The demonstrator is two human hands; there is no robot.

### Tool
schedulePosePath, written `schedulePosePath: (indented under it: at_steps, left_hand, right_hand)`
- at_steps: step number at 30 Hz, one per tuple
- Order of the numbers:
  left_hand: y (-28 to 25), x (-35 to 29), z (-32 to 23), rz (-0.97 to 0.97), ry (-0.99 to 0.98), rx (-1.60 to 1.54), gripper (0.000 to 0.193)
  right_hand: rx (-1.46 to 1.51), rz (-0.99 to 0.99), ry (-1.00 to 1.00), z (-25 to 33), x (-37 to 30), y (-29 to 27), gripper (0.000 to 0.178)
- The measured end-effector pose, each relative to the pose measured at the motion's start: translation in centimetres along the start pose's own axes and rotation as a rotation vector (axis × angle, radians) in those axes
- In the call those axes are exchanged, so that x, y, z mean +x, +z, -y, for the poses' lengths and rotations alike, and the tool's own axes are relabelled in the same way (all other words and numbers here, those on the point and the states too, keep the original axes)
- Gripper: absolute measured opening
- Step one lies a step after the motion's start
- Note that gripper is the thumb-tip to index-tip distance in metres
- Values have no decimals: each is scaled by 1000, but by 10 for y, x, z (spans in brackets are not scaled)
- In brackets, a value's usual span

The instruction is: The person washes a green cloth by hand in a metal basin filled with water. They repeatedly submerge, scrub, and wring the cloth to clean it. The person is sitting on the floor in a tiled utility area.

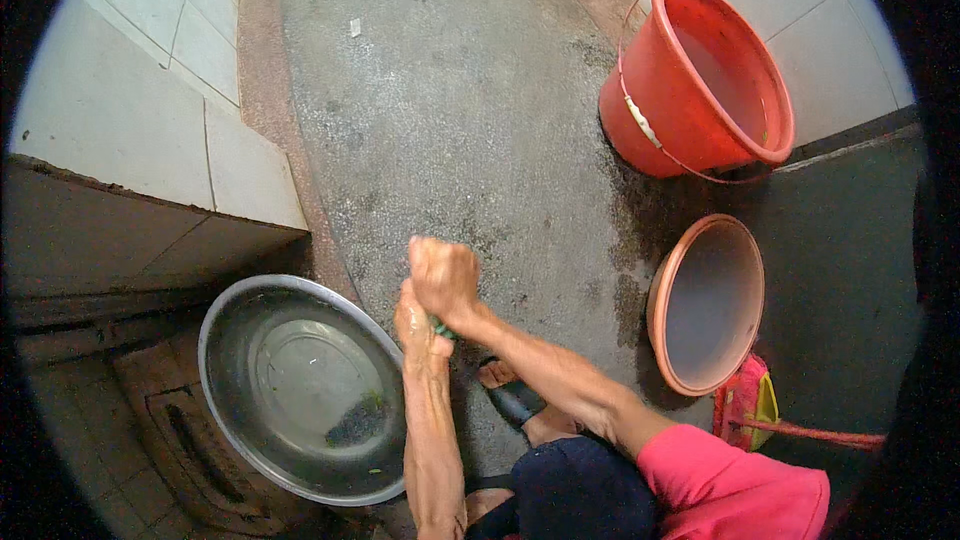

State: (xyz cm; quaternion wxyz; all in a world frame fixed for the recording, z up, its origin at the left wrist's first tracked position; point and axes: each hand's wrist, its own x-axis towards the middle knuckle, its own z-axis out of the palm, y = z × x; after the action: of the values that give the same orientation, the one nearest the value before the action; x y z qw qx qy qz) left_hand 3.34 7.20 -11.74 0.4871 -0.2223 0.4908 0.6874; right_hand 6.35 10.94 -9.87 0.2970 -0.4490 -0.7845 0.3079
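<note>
My left hand (417,328) and my right hand (446,278) are clenched together around a small bunch of green leaves (441,330), just right of a wide steel basin (232,340). The right hand sits on top of the left, and only a sliver of green shows between them. The basin holds shallow water with a few green scraps near its lower right. My foot in a dark sandal (512,400) rests on the wet concrete floor (460,120) below the hands.
A red bucket (700,80) with water stands at the upper right against a tiled wall. A pale orange plastic basin (706,302) lies right of my arm. A tiled ledge (150,120) runs along the left, with a floor drain (190,430) below.
</note>
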Motion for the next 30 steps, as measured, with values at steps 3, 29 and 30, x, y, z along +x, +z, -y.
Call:
schedulePosePath:
  at_steps: [3,29,30]
  left_hand:
    - [-49,11,-20,291,431,703,25]
    - [-1,-28,-19,164,-11,-64,22]
    - [-11,-19,-17,217,-46,-24,20]
  right_hand:
    - [169,-32,-26,25,-4,2,33]
    - [-170,84,83,-2,4,5,33]
    - [-13,56,246,-10,25,8,36]
